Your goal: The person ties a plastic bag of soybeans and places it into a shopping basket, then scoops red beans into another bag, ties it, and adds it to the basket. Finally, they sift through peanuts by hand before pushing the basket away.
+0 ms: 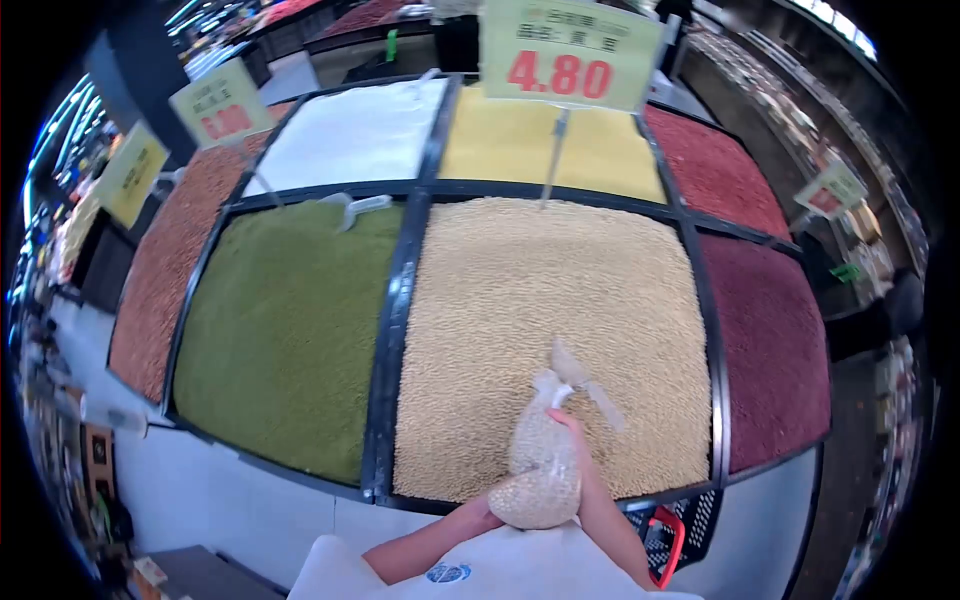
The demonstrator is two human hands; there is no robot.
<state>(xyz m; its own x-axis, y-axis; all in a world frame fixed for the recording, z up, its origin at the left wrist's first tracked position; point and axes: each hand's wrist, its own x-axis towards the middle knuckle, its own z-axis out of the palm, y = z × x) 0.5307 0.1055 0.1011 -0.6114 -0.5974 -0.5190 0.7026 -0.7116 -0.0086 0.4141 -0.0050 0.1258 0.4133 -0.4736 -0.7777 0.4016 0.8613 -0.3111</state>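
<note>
A clear plastic bag [545,470] of pale yellow soybeans is held upright close to my body, low in the middle of the view. My right hand [570,425] closes around its narrow upper part, just below the gathered top. At the lower left side of the bag is my left hand [488,508], holding it from below; its fingers are mostly hidden behind the bag. Just past the bag top, a translucent plastic scoop [568,362] lies on the soybeans [540,280] in the large bin.
Black dividers [390,350] separate the bins. Green mung beans [280,340], with another scoop [358,208], fill the left bin; dark red beans [765,350] lie right. A price sign [570,55] stands behind the soybeans. A black basket with a red handle [668,545] is at lower right.
</note>
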